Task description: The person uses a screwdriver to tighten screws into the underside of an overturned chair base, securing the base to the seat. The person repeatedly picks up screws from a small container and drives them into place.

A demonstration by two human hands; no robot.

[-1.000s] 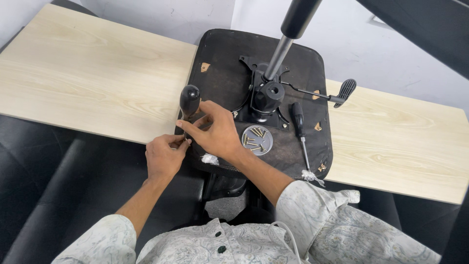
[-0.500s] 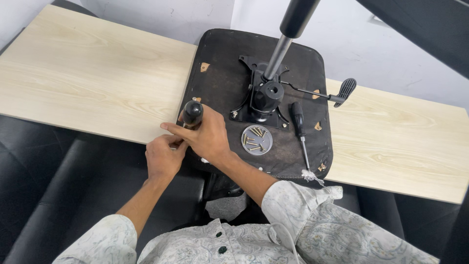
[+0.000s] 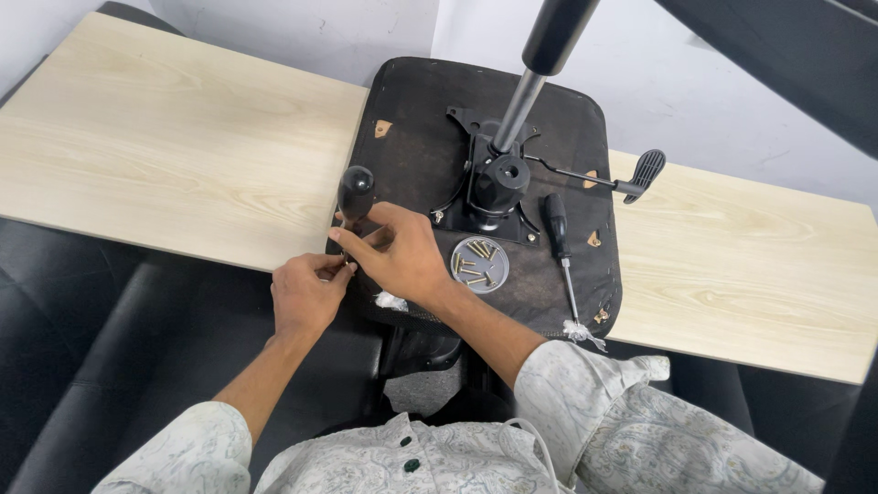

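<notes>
An upturned black chair seat [image 3: 412,137] lies on a light wooden table [image 3: 183,155], its metal mechanism [image 3: 494,183] and gas cylinder [image 3: 526,91] pointing up. At the seat's left front edge a black-handled screwdriver [image 3: 355,190] stands upright. My right hand [image 3: 402,256] has its fingers around the shaft just below the handle. My left hand [image 3: 306,293] pinches at the shaft's lower end, at the seat's edge. What lies between those fingertips is hidden.
A small round dish of several screws [image 3: 477,263] sits on the seat beside my right wrist. A second screwdriver [image 3: 560,242] lies to its right. A lever with a black paddle [image 3: 646,170] sticks out to the right. Dark seating [image 3: 82,357] is below the table's front edge.
My right hand slid left from the seat to the upright screwdriver and now sits lower on the shaft, leaving the handle bare. My left hand stayed at the seat's edge.
</notes>
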